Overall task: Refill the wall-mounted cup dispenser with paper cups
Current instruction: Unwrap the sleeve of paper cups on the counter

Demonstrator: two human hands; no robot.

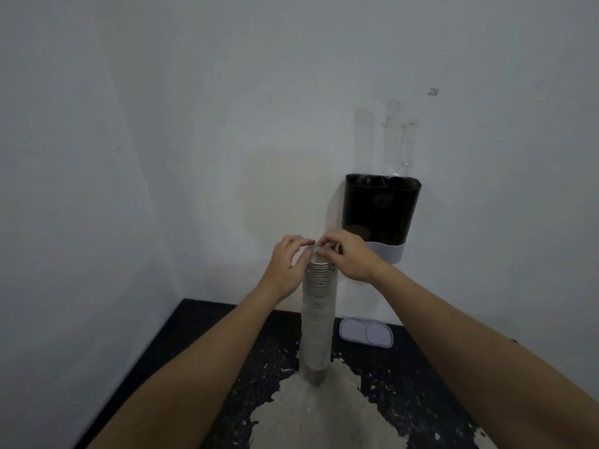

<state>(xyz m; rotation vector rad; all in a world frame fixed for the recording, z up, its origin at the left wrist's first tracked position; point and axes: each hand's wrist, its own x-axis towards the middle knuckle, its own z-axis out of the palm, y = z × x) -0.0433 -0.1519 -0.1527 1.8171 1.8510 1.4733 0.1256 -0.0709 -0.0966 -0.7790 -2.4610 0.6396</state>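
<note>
- The tall stack of paper cups point(319, 314) stands on the worn bench point(207, 358) at lower centre; the dark cup dispenser point(381, 215) hangs open-topped on the wall just right of it, its lid point(366, 332) lying below.
- Judged step: freeing cups at the top. Steady the stack low and lift straight up so it does not topple.
- Left hand point(288, 264) curls narrowly around the top rims.
- Right hand point(348, 254) pinches the top cup's rim, fingers nearly closed.
</note>
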